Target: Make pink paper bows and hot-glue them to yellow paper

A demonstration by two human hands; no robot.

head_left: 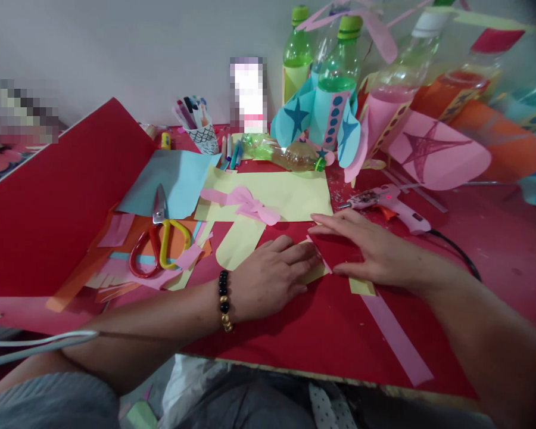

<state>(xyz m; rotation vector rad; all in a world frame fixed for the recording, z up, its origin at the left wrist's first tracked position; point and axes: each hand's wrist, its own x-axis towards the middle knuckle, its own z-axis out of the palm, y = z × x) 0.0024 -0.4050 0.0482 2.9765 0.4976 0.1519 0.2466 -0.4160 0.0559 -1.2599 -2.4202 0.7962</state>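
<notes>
Both hands lie on the surface [495, 268], open and flat, fingers extended, neither gripping anything. The left hand [272, 271], wearing a black-and-gold beaded bracelet [224, 301], rests with its fingertips at a pale yellow paper strip [316, 273]. The right hand [377, 250] lies on and beside a small red paper piece [335, 250] with a pink edge, which sits between the hands on a larger red paper sheet [295, 333]; the yellow strip appears to pass beneath it, though the hands hide much of the join. Left of the hands lie scissors [159, 238] with red and yellow loop handles, on scraps of orange and pink paper, beside a light blue paper sheet [170, 182]. Ahead, a pink paper bow [245, 204] lies on a pale yellow paper sheet [263, 193]. A pink hot glue gun [393, 202] lies just beyond the right hand, its black cord [460, 253] trailing to the right. Farther back stand a patterned cup of markers [201, 140], a plastic bottle [286, 154] on its side, and an upright green-capped bottle [335, 77] dressed with blue paper fins and stars.
</notes>
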